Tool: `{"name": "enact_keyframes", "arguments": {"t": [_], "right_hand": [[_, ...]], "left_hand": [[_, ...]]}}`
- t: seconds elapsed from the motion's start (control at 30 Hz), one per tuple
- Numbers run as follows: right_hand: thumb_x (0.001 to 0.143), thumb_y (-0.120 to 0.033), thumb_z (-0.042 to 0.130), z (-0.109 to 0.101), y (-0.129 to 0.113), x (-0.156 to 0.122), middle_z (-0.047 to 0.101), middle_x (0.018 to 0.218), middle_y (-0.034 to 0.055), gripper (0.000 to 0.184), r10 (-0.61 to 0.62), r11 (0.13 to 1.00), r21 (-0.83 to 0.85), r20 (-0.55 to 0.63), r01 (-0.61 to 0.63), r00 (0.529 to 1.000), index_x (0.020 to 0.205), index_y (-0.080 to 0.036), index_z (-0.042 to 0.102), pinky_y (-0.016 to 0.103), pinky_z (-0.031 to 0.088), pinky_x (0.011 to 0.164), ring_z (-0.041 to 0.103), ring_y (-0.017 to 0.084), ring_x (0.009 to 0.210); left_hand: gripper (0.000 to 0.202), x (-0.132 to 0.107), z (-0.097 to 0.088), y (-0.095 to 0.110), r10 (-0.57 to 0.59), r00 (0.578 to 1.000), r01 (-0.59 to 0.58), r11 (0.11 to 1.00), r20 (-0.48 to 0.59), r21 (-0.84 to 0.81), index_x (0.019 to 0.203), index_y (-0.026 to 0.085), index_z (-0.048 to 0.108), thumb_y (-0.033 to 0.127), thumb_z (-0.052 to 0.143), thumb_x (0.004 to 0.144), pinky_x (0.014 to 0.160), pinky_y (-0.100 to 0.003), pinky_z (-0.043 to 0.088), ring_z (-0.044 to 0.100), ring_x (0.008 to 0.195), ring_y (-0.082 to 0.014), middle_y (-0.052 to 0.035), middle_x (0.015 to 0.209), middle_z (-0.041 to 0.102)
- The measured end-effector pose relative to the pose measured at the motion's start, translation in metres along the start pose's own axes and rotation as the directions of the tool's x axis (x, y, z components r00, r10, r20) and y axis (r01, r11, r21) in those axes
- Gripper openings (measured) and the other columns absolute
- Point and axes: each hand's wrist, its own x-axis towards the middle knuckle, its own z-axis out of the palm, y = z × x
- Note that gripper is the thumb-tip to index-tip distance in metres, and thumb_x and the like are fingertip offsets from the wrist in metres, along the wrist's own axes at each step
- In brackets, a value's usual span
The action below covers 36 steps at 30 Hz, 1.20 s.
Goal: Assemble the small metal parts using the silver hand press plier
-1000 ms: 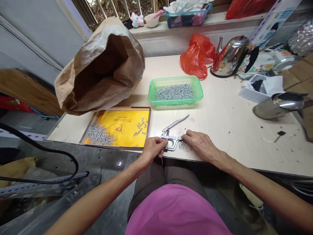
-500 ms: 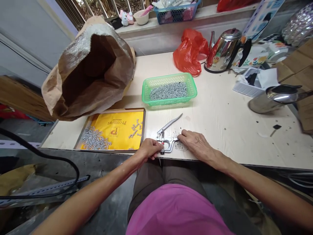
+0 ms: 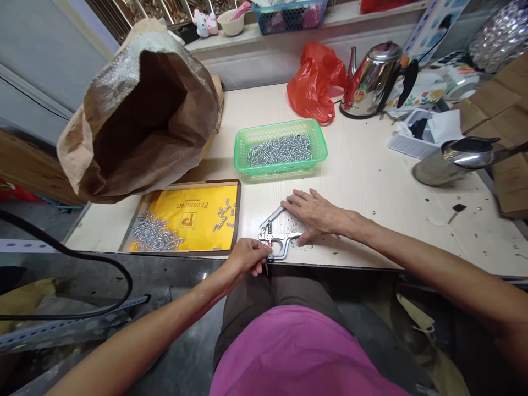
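A small metal press tool (image 3: 277,240) with a lever handle lies at the table's near edge. My left hand (image 3: 246,257) is curled at the tool's left end, fingertips pinched at its jaw; whatever they hold is too small to see. My right hand (image 3: 312,213) lies flat over the raised lever handle, fingers stretched out. A shallow wooden tray (image 3: 136,217) with a yellow liner and a heap of small metal parts (image 3: 155,232) sits to the left. A green basket (image 3: 321,146) of similar metal parts stands behind the tool.
A big open brown paper sack (image 3: 140,110) leans at the back left. A red plastic bag (image 3: 313,82), a steel kettle (image 3: 373,80), a white box (image 3: 412,146) and a steel pot (image 3: 449,162) crowd the back right. Black specks dot the table at right.
My right hand has left the tool's right end and moved up and left onto the lever handle, fingers now flat. My left hand stays at the jaw. The view has tilted downward.
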Motion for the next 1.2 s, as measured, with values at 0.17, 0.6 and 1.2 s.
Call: {"name": "enact_keyframes", "arguments": {"t": [0.17,0.6,1.2], "right_hand": [[0.058,-0.065,0.072,-0.003,-0.005,0.001,0.050,0.130,0.0207,0.104,0.011,0.999,-0.039,-0.033,-0.013,0.999,0.141,-0.013,0.037,0.060,0.028,0.099,0.043,0.038,0.116],[0.062,-0.057,0.075,0.000,-0.003,-0.021,0.047,0.132,0.0213,0.093,0.085,0.996,0.042,-0.030,-0.084,0.996,0.135,-0.010,0.041,0.047,0.033,0.097,0.043,0.036,0.117],[0.077,-0.040,0.072,-0.004,-0.024,-0.032,0.060,0.104,0.0120,0.040,0.146,0.989,0.002,-0.057,-0.146,0.988,0.104,-0.013,0.060,0.036,0.037,0.081,0.052,0.026,0.099]], "left_hand": [[0.024,0.001,0.000,0.000,-0.002,1.000,0.002,1.000,-0.002,0.023,0.060,0.014,0.054,0.026,0.064,0.078,0.033,-0.016,0.031,0.044,0.029,-0.0061,0.0062,0.040,0.049],[0.027,-0.001,0.002,0.002,0.009,1.000,-0.007,0.998,-0.022,0.067,0.059,0.015,0.053,0.030,0.064,0.079,0.034,-0.016,0.030,0.042,0.028,-0.0061,0.0062,0.036,0.048],[0.028,-0.013,0.006,-0.003,0.445,0.879,-0.282,0.772,-0.169,0.569,0.070,0.015,0.063,0.039,0.058,0.084,0.055,-0.023,0.040,0.055,0.055,-0.0120,-0.0015,0.062,0.060]]}}
